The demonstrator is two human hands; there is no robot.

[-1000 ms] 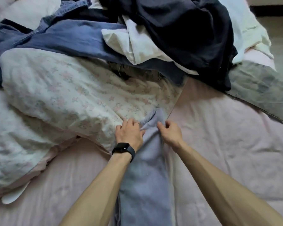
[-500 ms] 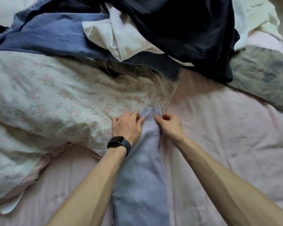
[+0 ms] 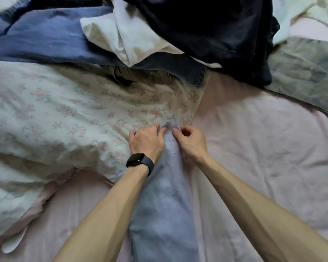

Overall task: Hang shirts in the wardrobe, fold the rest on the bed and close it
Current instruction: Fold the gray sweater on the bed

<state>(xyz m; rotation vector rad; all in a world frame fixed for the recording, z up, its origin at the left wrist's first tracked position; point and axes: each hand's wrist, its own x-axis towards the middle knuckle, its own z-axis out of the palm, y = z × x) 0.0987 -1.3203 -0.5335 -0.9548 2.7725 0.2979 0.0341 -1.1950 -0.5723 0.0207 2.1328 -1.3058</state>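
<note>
Between the fingers of both hands sits the ribbed cuff of a lavender garment. This long knit piece runs from the fingers back toward the person, between the two forearms, and lies on the pink bed sheet. The left hand grips the cuff's left edge with its fingers bunched against the knit. A ring shows on one finger and a black watch on the wrist. The right hand pinches the cuff's right edge, thumb on top and the other fingers curled in. Whether the piece is a sleeve or a trouser leg cannot be told.

Just left of the left fingers, and under the cuff's tip, spreads a floral duvet. Beyond the fingers, well apart, lies a heap of clothes. It includes a blue denim piece at far left, a white garment over it and a dark navy garment across the middle. An olive garment peeks out below the denim. Beyond and to the right of the right fingers lies a grey-green cloth.
</note>
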